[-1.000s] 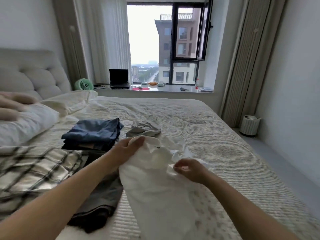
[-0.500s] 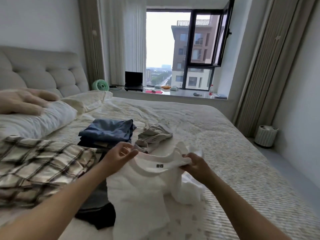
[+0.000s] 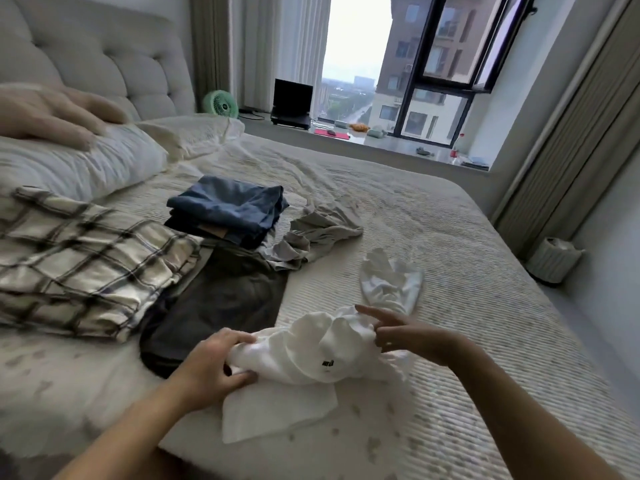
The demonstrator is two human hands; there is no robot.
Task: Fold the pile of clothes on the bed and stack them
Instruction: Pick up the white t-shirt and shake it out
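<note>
Bed [image 3: 433, 237], pale ribbed cover, fills most of view; tufted headboard [image 3: 104, 57] far left. White pillow [image 3: 79, 168] lies w/ another person's hand [image 3: 59, 116] resting on top, fingers flat. Plaid blanket [image 3: 83, 258], folded, sits left of centre, just below pillow.

Dark grey garment [image 3: 221, 299] is spread flat btwn blanket & the hands. Folded blue stack [image 3: 228, 209] sits behind it, touching its far edge. Crumpled light grey garment [image 3: 318, 233] is just right of the stack.

White T-shirt [image 3: 304, 362] lies bunched on the bed near front edge, directly btwn both hands, neck label facing up. One part trails fwd toward the camera; another loose part [image 3: 391, 278] lies beyond the right hand — can't tell if it's a sleeve or a separate piece.

Left hand [image 3: 211, 368] grips shirt's left end, fingers curled over top, thumb under, cloth bunched in the fist. Right hand [image 3: 405, 334] is at shirt's right end: index finger extended & raised, other fingers bent at the fabric edge; blurred, so can't tell whether it's pinching cloth or only touching.

Small stuff on the window sill: laptop [image 3: 291, 102], green fan [image 3: 221, 103]. White bin [image 3: 554, 259] on floor at right.
</note>
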